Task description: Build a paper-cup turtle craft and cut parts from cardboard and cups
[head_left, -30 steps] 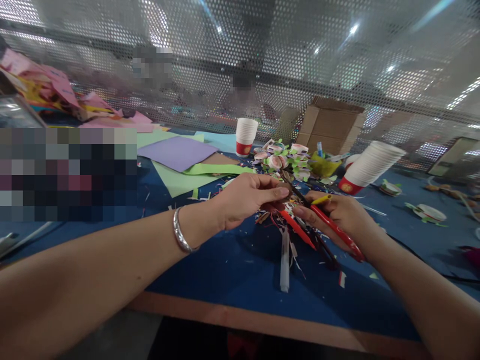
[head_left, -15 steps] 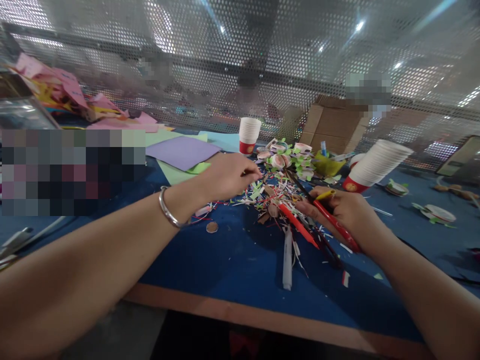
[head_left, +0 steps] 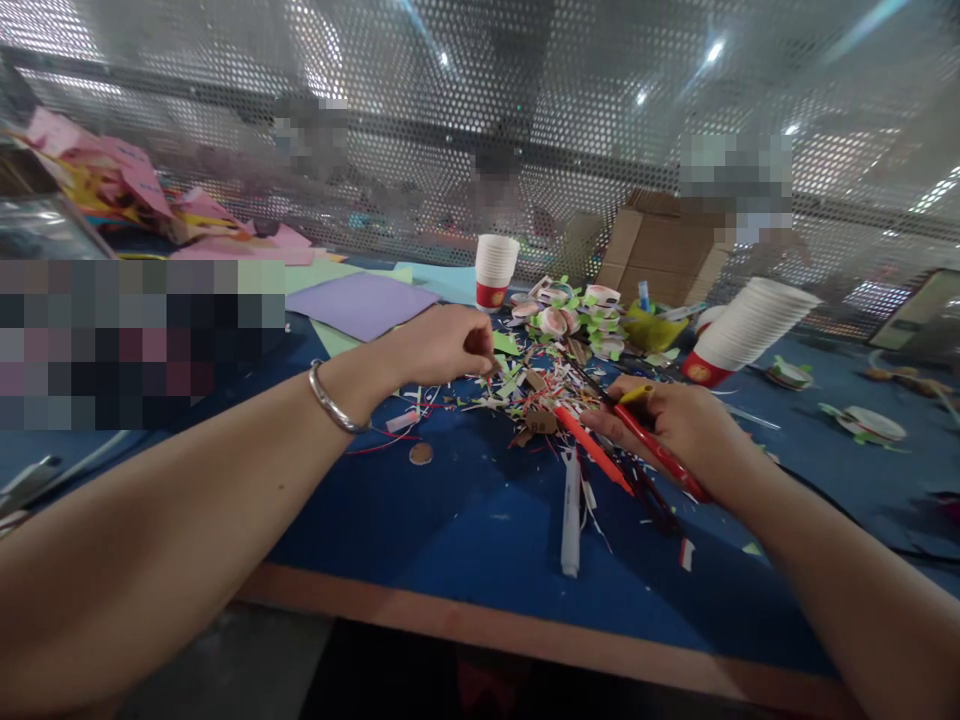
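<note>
Two hands are at a blue table (head_left: 450, 520) littered with paper cuttings. At the left, the left hand (head_left: 442, 345), with a silver bangle (head_left: 330, 402) on its wrist, is curled, its fingertips bunched down into the left side of the scrap pile (head_left: 525, 388). Whether a sliver sits between them cannot be told. A small brown disc (head_left: 421, 453) lies loose just near of that hand, and a drag of the forearm could sweep it toward the table's near edge. In the middle, a white pen (head_left: 571, 515) lies on the near side of the pile, free to roll if nudged. To its right, the right hand (head_left: 679, 425) is closed around the red-handled scissors (head_left: 649, 448). Their handles stand spread and their dark blades point far-left into the pile, toward the left hand's fingers. With fingers and blades in the same heap and scraps hiding the tips, a nick looks like the likeliest mishap. Farther right, a leaning stack of paper cups (head_left: 742, 328) lies well apart from the right hand, and a wide swing of the elbow could send it rolling.
</note>
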The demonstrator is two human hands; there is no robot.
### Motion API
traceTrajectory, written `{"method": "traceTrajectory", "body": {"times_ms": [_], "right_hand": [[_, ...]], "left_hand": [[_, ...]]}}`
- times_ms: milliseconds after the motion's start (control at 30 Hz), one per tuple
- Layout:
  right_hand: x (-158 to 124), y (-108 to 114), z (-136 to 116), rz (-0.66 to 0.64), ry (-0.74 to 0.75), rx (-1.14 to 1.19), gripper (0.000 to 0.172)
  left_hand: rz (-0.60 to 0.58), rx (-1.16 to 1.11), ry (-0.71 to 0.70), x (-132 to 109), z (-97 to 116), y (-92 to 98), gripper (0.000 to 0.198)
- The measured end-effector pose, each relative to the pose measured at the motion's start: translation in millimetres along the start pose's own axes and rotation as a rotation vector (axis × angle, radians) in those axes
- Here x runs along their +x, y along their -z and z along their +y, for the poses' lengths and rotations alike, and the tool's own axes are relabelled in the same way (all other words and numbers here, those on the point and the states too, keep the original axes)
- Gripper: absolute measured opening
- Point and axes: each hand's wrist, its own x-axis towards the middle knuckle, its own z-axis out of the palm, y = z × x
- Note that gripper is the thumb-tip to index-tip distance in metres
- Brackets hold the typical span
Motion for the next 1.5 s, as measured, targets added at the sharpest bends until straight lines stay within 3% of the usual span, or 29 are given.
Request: {"method": "traceTrajectory", "body": {"times_ms": [100, 167, 367, 533, 733, 867, 1067, 1267, 1500], "right_hand": [[-1, 3, -6, 0.005, -0.024, 0.003, 0.050], [-2, 5, -9, 0.020, -0.046, 0.026, 0.048], [-4, 6, -10, -0.016, -0.050, 0.153, 0.038], [-6, 8, -10, -0.121, -0.025, 0.317, 0.037], [-7, 11, -17, -0.118, 0.076, 0.393, 0.054], [-9, 12, -18, -0.116, 0.050, 0.366, 0.062], [-11, 12, -21, -0.088, 0.005, 0.307, 0.055], [-11, 14, -28, -0.096, -0.078, 0.375, 0.042], [-16, 14, -41, -0.012, -0.113, 0.409, 0.044]], "left_hand": [[-0.048, -0.523, 0.023, -3, 14, -9.1, 0.026], [-0.060, -0.748, 0.032, -6, 26, -16.6, 0.023], [-0.030, -0.993, 0.094, -14, 50, -33.3, 0.013], [-0.013, -1.048, 0.145, -16, 58, -38.3, 0.007], [0.034, -1.018, 0.125, -18, 60, -40.8, 0.008], [0.052, -1.040, 0.124, -17, 61, -40.1, 0.006], [0.027, -1.033, 0.087, -19, 63, -41.9, 0.005], [-0.002, -1.085, 0.137, -22, 68, -45.7, 0.005], [0.048, -1.101, 0.143, -21, 70, -45.8, 0.004]]}}
